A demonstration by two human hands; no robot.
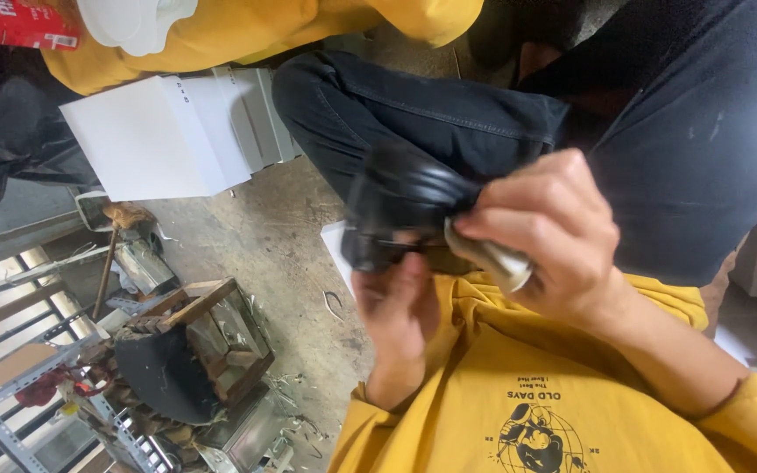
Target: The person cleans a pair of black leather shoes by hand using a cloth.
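My left hand (393,317) comes up from below with its fingers against the underside of a blurred black ribbed object (405,200), held close in front of my yellow shirt (519,385). My right hand (552,238) is closed around a short pale grey cylindrical piece (494,260) whose end touches the black object. What the black object is cannot be made out. Behind both hands are legs in dark jeans (449,114).
Another person in a yellow top (247,35) is at the upper edge. White flat panels (146,136) lean on grey ones. A wooden stool frame with a black seat (187,352) and a metal rack (10,412) stand on the littered concrete floor (282,236).
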